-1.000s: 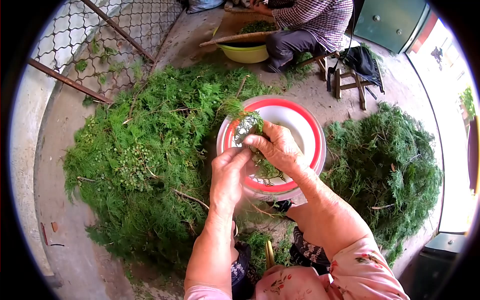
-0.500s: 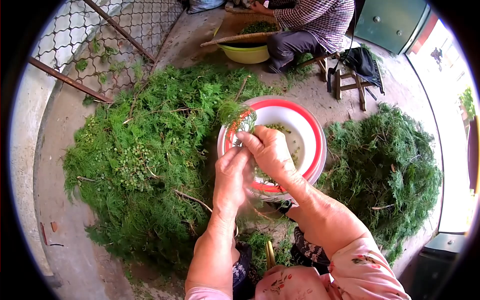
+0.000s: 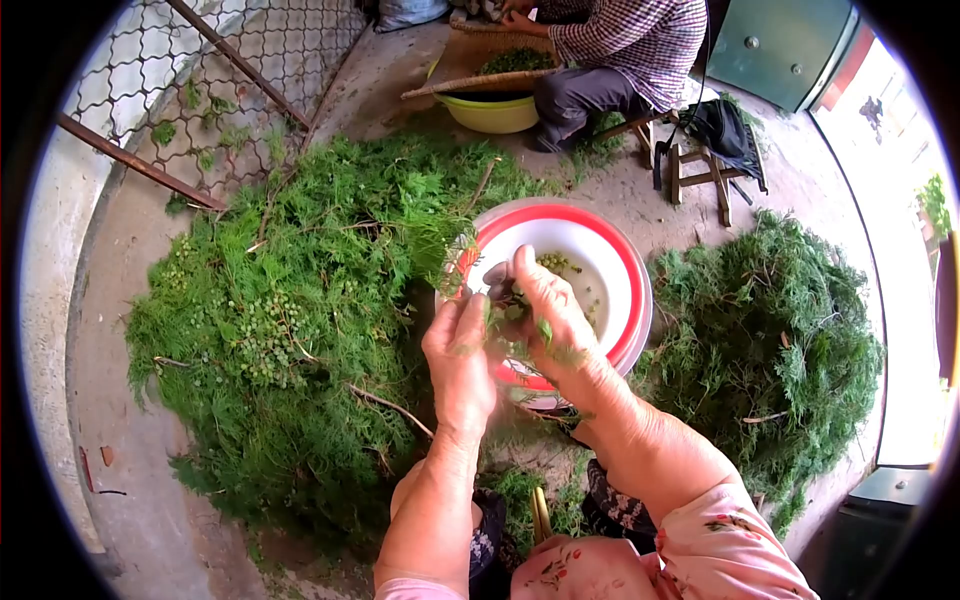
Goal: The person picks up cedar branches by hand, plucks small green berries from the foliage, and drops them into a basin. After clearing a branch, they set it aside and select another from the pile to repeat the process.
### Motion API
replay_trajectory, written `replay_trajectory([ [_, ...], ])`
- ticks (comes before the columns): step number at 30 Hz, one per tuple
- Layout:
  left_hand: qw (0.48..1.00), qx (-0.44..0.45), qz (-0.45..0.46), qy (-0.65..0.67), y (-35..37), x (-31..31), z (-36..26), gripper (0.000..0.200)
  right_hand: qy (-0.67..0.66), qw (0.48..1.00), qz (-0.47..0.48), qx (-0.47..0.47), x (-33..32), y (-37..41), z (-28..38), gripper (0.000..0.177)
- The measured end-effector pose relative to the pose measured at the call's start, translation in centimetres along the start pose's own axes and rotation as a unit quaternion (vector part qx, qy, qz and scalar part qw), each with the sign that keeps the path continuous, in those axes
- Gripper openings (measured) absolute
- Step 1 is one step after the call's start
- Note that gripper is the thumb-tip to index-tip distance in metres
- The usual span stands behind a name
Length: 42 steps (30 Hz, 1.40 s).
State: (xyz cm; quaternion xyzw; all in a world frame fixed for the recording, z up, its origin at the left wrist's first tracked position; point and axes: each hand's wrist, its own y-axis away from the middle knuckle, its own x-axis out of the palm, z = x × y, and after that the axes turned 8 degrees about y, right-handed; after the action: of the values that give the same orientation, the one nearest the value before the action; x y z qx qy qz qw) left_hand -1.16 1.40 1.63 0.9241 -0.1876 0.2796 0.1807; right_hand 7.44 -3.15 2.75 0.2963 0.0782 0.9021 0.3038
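Note:
A feathery green conifer sprig rises from my left hand, whose fingers are closed around its lower end. My right hand is beside it over the near left part of the basin, thumb raised and fingers curled around small green bits that are too blurred to name. The white basin with a red rim lies beneath both hands. Inside it, small round green cones rest on the bottom, partly hidden by my right hand.
A large heap of cut conifer branches spreads at left, another pile at right. Farther back, a seated person works over a flat woven basket on a yellow-green tub. A wooden stool stands behind.
The sprig has shifted left and slightly lower with my left hand. My right hand has moved down and right, its thumb lifting off the sprig, and green bits blur around it.

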Motion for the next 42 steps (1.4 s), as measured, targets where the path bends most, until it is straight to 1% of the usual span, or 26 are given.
replay_trajectory([
  [1, 1.0, 0.026, -0.01, -0.002, 0.0, 0.3, 0.1, 0.012, -0.014, 1.0, 0.004, -0.017, 0.3, 0.3, -0.1, 0.029],
  [2, 0.999, 0.024, 0.028, -0.015, -0.3, -0.8, 0.2, 0.013, 0.085, 0.993, -0.008, -0.087, 0.4, 0.3, -0.5, 0.031],
  [3, 0.999, 0.028, 0.037, -0.01, -0.4, -1.1, 0.5, 0.015, 0.152, 0.977, -0.02, -0.149, 0.3, 0.0, -1.2, 0.033],
  [5, 0.999, 0.021, 0.048, -0.005, 0.2, -0.8, 0.3, 0.02, 0.256, 0.943, -0.063, -0.203, 0.9, 0.2, -1.7, 0.032],
  [6, 0.999, 0.02, 0.043, 0.002, 0.2, -0.7, 0.5, 0.02, 0.263, 0.933, -0.08, -0.231, 0.7, -0.4, -2.7, 0.03],
  [9, 0.999, 0.014, 0.031, 0.009, 0.2, -0.7, 0.5, 0.02, 0.399, 0.875, -0.077, -0.263, 0.6, -0.1, -2.2, 0.024],
  [11, 0.999, 0.002, 0.033, -0.01, 0.5, -0.6, 0.2, 0.02, 0.398, 0.872, -0.097, -0.267, 0.8, -0.5, -2.1, 0.019],
  [12, 0.999, -0.004, 0.005, -0.036, 0.8, -0.2, 0.0, 0.019, 0.411, 0.867, -0.1, -0.263, 0.8, -0.5, -2.0, 0.019],
  [15, 0.991, 0.059, 0.023, -0.116, 0.3, -1.1, 0.8, 0.018, 0.452, 0.854, -0.104, -0.237, 1.0, -0.6, -1.1, 0.017],
  [16, 0.991, 0.058, 0.024, -0.122, 0.2, -1.1, 0.7, 0.016, 0.468, 0.848, -0.1, -0.23, 1.1, -0.7, -0.8, 0.017],
  [17, 0.996, 0.029, 0.01, -0.086, 0.2, -0.8, 0.5, 0.014, 0.484, 0.841, -0.097, -0.222, 1.1, -0.7, -0.5, 0.017],
  [19, 0.999, -0.03, -0.018, -0.014, 0.3, -0.1, -0.1, 0.012, 0.304, 0.945, -0.055, -0.107, 1.0, -0.8, 0.1, 0.017],
  [20, 0.998, -0.04, -0.009, 0.04, 0.1, -0.3, 0.1, 0.011, 0.207, 0.977, -0.033, -0.046, 1.0, -0.8, 0.2, 0.017],
  [21, 0.997, -0.061, -0.001, 0.047, 0.1, -0.4, 0.0, 0.01, 0.111, 0.994, -0.001, -0.014, 1.0, -0.9, 0.3, 0.025],
  [24, 0.991, -0.117, 0.012, 0.061, 0.1, -0.7, -0.8, 0.008, 0.01, 0.997, 0.024, 0.079, 0.2, -1.3, 0.4, 0.027],
  [26, 0.994, -0.101, 0.007, 0.036, 0.2, -0.5, -0.7, 0.009, -0.022, 0.989, 0.071, 0.131, -1.0, -1.6, 0.6, 0.027],
  [27, 0.995, -0.093, 0.005, 0.023, 0.3, -0.2, -0.6, 0.009, -0.025, 0.991, 0.042, 0.121, -0.9, -1.6, 0.3, 0.027],
  [29, 0.998, -0.024, 0.004, -0.052, 0.1, -0.3, 0.1, 0.01, -0.03, 0.994, -0.016, 0.102, -0.4, -1.4, -0.5, 0.028],
  [30, 0.998, -0.001, 0.001, -0.066, 0.1, 0.1, 0.4, 0.008, -0.029, 0.995, -0.014, 0.095, -0.7, -0.9, -0.4, 0.026],
  [31, 0.997, 0.022, -0.002, -0.079, 0.2, 0.5, 0.7, 0.008, -0.041, 0.995, -0.044, 0.08, -0.4, -0.7, -0.3, 0.026],
  [33, 0.969, 0.145, 0.022, -0.199, -0.5, -0.6, 2.5, 0.006, -0.064, 0.991, -0.104, 0.049, 0.5, -0.5, -0.5, 0.026],
  [34, 0.96, 0.161, 0.025, -0.226, -0.1, -0.2, 2.6, 0.006, -0.054, 0.994, -0.089, 0.03, 0.1, -0.6, -1.0, 0.025],
  [35, 0.948, 0.159, 0.021, -0.275, 0.6, 0.2, 2.3, 0.007, -0.024, 0.994, -0.108, 0.011, 0.1, -0.6, -1.5, 0.025],
  [37, 0.947, 0.174, 0.019, -0.268, 0.5, 0.0, 2.8, 0.008, 0.04, 0.989, -0.13, -0.048, 0.3, -0.1, -2.0, 0.024],
  [40, 0.988, 0.092, 0.017, -0.125, 0.8, 0.2, 2.3, 0.01, 0.082, 0.98, -0.132, -0.12, 0.6, -1.1, -2.6, 0.023],
  [42, 0.999, 0.03, 0.01, -0.04, 0.8, 0.5, 1.7, 0.01, 0.086, 0.984, -0.127, -0.086, 0.4, -1.4, -2.3, 0.025],
])
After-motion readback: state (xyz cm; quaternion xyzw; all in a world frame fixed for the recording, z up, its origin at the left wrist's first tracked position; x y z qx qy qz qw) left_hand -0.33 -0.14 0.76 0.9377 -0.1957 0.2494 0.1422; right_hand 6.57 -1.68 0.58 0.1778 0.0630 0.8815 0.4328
